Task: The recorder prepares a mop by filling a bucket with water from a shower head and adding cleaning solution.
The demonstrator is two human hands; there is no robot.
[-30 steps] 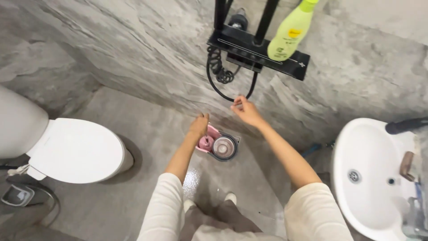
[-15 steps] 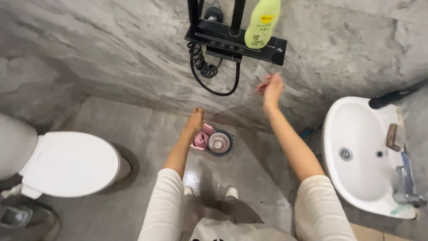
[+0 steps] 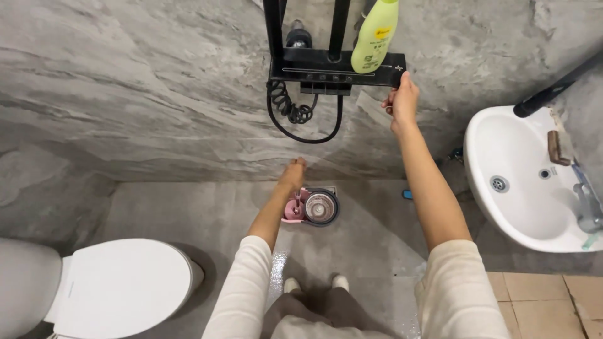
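My right hand [image 3: 402, 100] reaches up to the right end of the black shower control panel [image 3: 333, 66] on the grey wall, fingers touching its knob end. A yellow-green bottle [image 3: 374, 36] stands on that panel, and a coiled black hose [image 3: 295, 113] hangs below it. My left hand [image 3: 293, 172] stretches out low, over a pink and grey mop bucket [image 3: 312, 206] on the floor; it seems to hold a thin stream or hose end, too small to tell.
A white toilet [image 3: 119, 289] with its lid down stands at the lower left. A white washbasin [image 3: 527, 182] with a tap [image 3: 587, 201] is at the right. The grey floor [image 3: 377, 245] is wet near my feet [image 3: 314, 284].
My right hand has risen from the hanging hose loop to the right end of the shower panel. The view has tilted up and back. My left hand stays over the bucket.
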